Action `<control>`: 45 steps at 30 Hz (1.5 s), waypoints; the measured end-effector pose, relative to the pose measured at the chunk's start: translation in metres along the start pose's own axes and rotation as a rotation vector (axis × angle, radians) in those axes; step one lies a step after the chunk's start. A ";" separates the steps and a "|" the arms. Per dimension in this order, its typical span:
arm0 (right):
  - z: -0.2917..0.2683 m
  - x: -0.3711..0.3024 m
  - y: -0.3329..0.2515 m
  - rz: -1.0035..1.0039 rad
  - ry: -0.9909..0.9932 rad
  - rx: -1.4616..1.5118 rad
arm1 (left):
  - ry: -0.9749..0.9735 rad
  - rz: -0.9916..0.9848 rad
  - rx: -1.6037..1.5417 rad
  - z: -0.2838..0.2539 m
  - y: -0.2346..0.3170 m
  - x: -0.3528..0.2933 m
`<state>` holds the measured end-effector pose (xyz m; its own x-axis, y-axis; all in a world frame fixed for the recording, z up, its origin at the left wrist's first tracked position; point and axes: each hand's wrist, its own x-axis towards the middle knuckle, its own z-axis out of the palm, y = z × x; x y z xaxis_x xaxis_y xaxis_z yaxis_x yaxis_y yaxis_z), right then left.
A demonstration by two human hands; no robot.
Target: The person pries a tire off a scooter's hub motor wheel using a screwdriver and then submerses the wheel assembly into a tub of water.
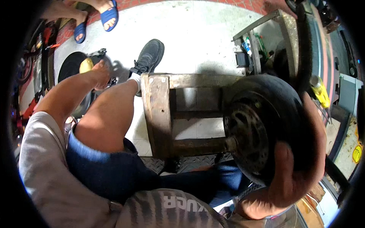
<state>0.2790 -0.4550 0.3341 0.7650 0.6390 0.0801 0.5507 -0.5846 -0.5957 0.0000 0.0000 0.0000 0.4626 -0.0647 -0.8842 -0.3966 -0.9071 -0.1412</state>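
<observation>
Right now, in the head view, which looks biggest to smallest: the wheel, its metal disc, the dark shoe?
1. Wheel
2. Metal disc
3. Dark shoe
The shoe is farther off, so real sizes may differ.

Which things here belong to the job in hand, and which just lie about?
Job in hand:
wheel, gripped by the right hand
wooden frame, overlapped by the wheel
perhaps the yellow object beside the left hand

Apparently lying about:
yellow item, far right
dark boxy item, upper right

The tyre (283, 98) is black, the disc (259, 136) perhaps brownish, the shirt (152, 211) striped.
</observation>
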 end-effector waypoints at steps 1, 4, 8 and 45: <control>-0.003 -0.006 -0.019 0.120 0.053 0.077 | -0.001 0.041 -0.042 0.019 0.012 0.002; 0.002 0.007 -0.018 0.219 -0.159 0.092 | -0.116 0.135 -0.115 0.081 0.004 -0.027; -0.075 0.028 0.039 -0.005 -0.507 -0.164 | -0.122 0.215 -0.205 0.087 -0.022 0.033; 0.047 -0.008 -0.002 0.652 0.922 -0.330 | 1.533 0.772 -0.286 -0.528 0.046 -0.096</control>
<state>0.2560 -0.4360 0.2969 0.8118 -0.3529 0.4653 -0.0778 -0.8550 -0.5128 0.3560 -0.2554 0.3134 0.5865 -0.6309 0.5079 -0.8071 -0.5081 0.3009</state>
